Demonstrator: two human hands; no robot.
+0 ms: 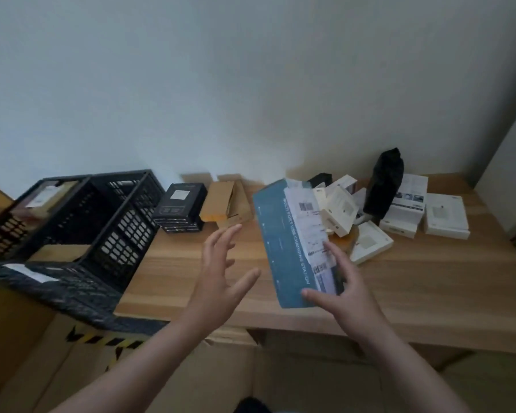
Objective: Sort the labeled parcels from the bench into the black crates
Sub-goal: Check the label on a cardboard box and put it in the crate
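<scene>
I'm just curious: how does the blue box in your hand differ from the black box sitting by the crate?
The blue box is long, slim and held tilted by the right hand; the black box is squatter and rests on the bench. Both carry a white label.

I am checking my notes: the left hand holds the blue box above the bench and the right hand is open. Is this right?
Not quite. The head view shows the right hand holding the blue box above the bench, while the left hand is open.
</scene>
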